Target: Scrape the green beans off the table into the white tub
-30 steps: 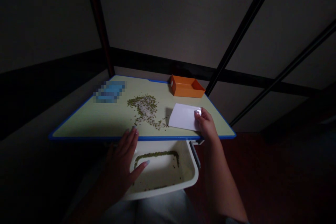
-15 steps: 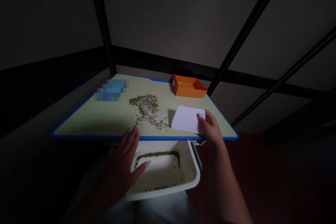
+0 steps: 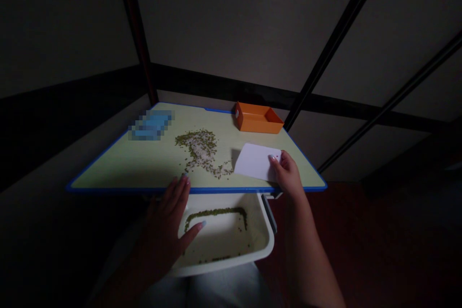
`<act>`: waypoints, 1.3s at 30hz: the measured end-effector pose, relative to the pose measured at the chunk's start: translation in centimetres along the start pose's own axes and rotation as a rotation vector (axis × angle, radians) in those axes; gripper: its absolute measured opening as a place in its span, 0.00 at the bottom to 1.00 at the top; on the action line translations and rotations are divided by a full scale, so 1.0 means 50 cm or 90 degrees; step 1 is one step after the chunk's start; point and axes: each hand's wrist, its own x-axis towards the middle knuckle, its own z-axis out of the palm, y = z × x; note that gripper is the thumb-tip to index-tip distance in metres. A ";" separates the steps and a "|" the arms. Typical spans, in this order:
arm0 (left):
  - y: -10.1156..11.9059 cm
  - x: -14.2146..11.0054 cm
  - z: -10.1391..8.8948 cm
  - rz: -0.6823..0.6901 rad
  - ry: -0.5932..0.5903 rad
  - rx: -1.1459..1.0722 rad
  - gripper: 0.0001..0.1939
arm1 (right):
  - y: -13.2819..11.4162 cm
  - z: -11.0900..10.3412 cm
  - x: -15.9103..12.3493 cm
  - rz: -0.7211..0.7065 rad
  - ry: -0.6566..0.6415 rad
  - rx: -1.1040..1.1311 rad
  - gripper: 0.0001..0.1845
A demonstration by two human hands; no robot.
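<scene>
A white flat sheet, like a plastic scraper card (image 3: 254,161), is gripped at its right edge by my right hand (image 3: 288,173), thumb on top. Its left edge is beside a scattered pile of small green beans mixed with white grains (image 3: 198,147) on the pale table. At the table's front edge my left hand (image 3: 171,221) is spread, fingertips near the edge and thumb over the white basin (image 3: 267,245). Inside that basin, below the table edge, a line of green beans (image 3: 216,211) runs along the far side, with a few loose bits around.
An orange open box (image 3: 260,125) stands at the table's back right. A blurred-out blue object (image 3: 151,125) lies at the back left. The table (image 3: 119,168) has a blue rim, and panelled walls rise behind it.
Almost nothing differs. The view has shifted slightly, and the white card with my right hand is a touch farther left and up. The bean pile and my left hand stay put.
</scene>
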 end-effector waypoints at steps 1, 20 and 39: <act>0.000 0.000 -0.001 -0.001 -0.001 -0.001 0.42 | 0.000 0.000 0.000 0.002 0.005 -0.007 0.15; 0.001 0.002 -0.002 0.005 0.005 -0.007 0.42 | -0.004 0.002 0.000 0.000 0.010 -0.023 0.16; 0.003 0.003 -0.006 -0.004 -0.006 -0.011 0.43 | -0.009 0.007 0.002 -0.003 0.064 -0.068 0.16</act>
